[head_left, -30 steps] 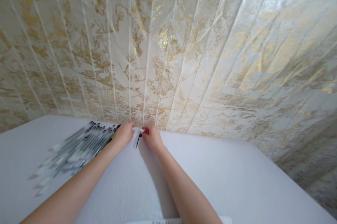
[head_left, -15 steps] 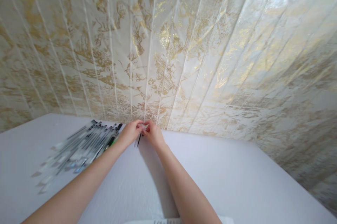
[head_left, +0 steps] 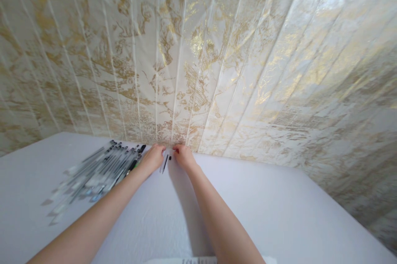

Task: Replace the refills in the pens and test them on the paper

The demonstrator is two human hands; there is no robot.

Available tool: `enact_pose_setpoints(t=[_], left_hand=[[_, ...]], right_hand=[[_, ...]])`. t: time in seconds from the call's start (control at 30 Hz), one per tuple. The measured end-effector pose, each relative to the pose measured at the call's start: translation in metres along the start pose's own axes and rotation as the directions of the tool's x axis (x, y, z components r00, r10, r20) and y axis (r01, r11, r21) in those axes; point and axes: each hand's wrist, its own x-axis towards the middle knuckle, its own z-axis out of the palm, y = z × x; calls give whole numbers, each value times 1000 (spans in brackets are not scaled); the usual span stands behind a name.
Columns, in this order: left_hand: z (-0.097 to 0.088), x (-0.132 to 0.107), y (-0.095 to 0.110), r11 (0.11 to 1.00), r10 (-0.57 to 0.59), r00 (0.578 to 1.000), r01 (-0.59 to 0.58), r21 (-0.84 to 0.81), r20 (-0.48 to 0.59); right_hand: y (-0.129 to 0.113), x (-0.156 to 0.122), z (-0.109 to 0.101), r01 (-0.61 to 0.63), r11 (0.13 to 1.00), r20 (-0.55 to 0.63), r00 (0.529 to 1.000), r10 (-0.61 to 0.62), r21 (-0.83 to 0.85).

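Observation:
At the far side of the white table, my left hand (head_left: 154, 156) has its fingers curled in a pinch. A short gap away, my right hand (head_left: 184, 157) is pinched too, its fingertips turned toward the left. Something pale or see-through seems to lie between the fingertips, too faint to name. Just below, a thin dark rod like a pen refill (head_left: 165, 164) lies on the table beside a clear slim tube (head_left: 161, 167). A small black piece like a pen cap (head_left: 170, 158) is close to my right hand.
Left of my left hand, several pens (head_left: 105, 167) with dark ends lie fanned out, blurred at their near ends. A wall covering (head_left: 192, 70) with gold drawings rises behind the white table (head_left: 279, 210). A white printed sheet or packet (head_left: 173, 260) shows at the bottom edge.
My hands were together, pinching a small clear or whitish piece; they have drawn apart sideways. The dark rod and the black piece between them now show more fully.

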Motion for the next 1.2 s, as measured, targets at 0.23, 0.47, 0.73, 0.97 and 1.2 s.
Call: enact_pose_setpoints(t=[0.23, 0.47, 0.73, 0.97, 1.2], left_hand=[[-7, -6, 9, 996, 13, 999, -16, 83, 43], [-10, -8, 13, 993, 18, 998, -24, 117, 54], [-7, -8, 13, 993, 18, 999, -23, 113, 41], [-5, -7, 10, 995, 24, 999, -27, 100, 35], [-8, -7, 12, 991, 4, 1000, -6, 133, 16]], right_hand=[[-2, -2, 9, -8, 998, -3, 1000, 8, 69], [5, 3, 12, -93, 987, -49, 994, 100, 129], [-2, 1, 19, -97, 975, -38, 994, 107, 199], [-3, -1, 17, -125, 961, -18, 991, 134, 248], [-1, -4, 15, -178, 930, -4, 982, 190, 322]])
